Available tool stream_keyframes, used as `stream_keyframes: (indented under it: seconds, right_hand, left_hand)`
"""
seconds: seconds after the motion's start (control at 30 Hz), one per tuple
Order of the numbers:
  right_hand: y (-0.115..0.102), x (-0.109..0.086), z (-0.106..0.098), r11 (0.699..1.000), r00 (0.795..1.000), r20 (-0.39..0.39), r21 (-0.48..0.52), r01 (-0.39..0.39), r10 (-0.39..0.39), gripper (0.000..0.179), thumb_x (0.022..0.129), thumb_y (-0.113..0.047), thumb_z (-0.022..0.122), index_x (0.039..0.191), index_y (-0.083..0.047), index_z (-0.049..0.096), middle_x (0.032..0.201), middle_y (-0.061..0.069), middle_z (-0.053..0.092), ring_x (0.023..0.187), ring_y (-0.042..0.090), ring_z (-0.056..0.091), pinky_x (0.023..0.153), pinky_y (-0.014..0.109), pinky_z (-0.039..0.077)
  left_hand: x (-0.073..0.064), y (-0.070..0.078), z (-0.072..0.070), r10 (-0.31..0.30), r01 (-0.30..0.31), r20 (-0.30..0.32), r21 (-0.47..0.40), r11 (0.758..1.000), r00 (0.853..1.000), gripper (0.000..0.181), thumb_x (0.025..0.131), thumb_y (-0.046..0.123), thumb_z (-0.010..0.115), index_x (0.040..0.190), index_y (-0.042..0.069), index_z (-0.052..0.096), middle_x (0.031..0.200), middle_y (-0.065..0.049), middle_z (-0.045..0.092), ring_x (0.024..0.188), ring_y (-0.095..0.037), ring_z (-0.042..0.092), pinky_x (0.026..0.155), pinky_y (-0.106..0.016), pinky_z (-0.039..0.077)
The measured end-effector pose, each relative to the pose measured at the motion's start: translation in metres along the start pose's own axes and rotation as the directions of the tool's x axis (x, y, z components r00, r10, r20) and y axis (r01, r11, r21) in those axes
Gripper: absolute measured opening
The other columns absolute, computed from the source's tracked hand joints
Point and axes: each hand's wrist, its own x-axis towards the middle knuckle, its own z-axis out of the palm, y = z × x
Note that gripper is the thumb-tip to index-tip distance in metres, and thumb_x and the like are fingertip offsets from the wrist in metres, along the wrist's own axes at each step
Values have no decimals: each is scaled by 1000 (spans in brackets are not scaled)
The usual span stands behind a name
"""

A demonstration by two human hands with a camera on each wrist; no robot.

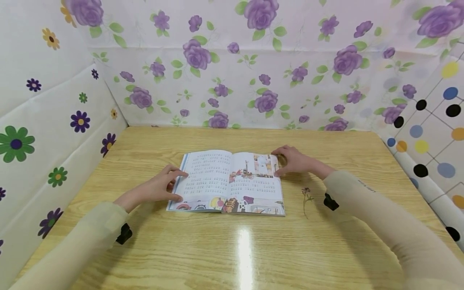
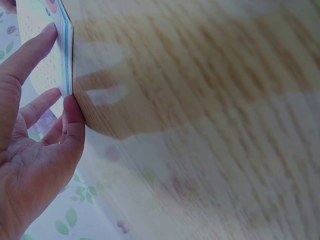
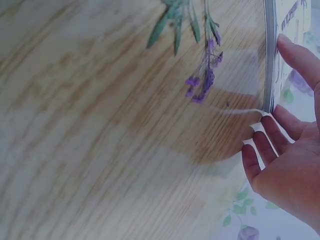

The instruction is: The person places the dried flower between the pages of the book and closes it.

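Note:
An open picture book [image 1: 208, 179] lies on the wooden table, printed text on its left page and pictures with text on its right page. At its left edge, my left hand [image 1: 157, 187] holds the book, thumb and index finger over the page. The left wrist view shows other fingers [image 2: 75, 117] bent against the book's edge. My right hand [image 1: 295, 160] grips the upper right edge, its thumb [image 3: 297, 55] on the page and the other fingers along the side. Near the right forearm lies a small purple flower sprig [image 1: 306, 190] with a thin stem.
The wooden table [image 1: 188, 249] runs back to a wall cloth [image 1: 232, 80] with purple roses. A flower-patterned cloth [image 1: 47, 129] rises on the left, a dotted one [image 1: 435, 161] on the right. Small black devices [image 1: 124, 233] sit under both wrists.

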Motion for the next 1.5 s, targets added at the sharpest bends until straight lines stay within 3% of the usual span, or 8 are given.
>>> stream_keyframes:
  seconds: [0.4,0.63,0.8,1.1,1.5]
  right_hand:
    - [-9,-4,2,998,997,-45,22,-55,56,84,81,-33,82,147,-3,40,149,24,38,140,46,30,114,64,27]
    - [-11,-5,6,999,992,-123,27,-32,36,84,78,-30,85,145,-3,43,138,20,48,129,38,41,108,57,35]
    - [-12,-6,10,996,987,-153,86,-30,42,84,78,-23,85,145,0,41,133,18,53,124,34,48,107,52,40]
    - [-16,-17,21,986,969,-236,166,-33,73,90,81,-18,82,152,-3,30,113,13,59,106,27,56,88,40,45]
    - [-22,-33,35,974,951,-300,228,-5,75,85,85,-12,77,154,-3,29,113,13,65,107,29,61,95,47,51]
  left_hand:
    - [-3,5,0,-4,4,-2,-24,1000,1000,73,83,29,80,144,6,48,136,-19,36,97,-23,44,81,-31,41]
    - [-3,4,-1,-1,1,-6,-17,1000,1000,73,83,29,81,144,6,48,138,-20,36,98,-23,44,81,-31,42]
    - [-3,4,-1,0,0,-5,-18,1000,1000,73,83,29,81,144,6,48,139,-20,35,98,-23,45,82,-32,42]
    - [-2,2,-1,7,-7,-7,-14,1000,1000,73,83,30,81,144,6,48,139,-20,35,96,-22,45,80,-30,42]
    - [-2,1,1,-3,3,-7,-11,1000,1000,74,82,30,81,144,8,48,139,-19,35,96,-22,45,80,-28,42]
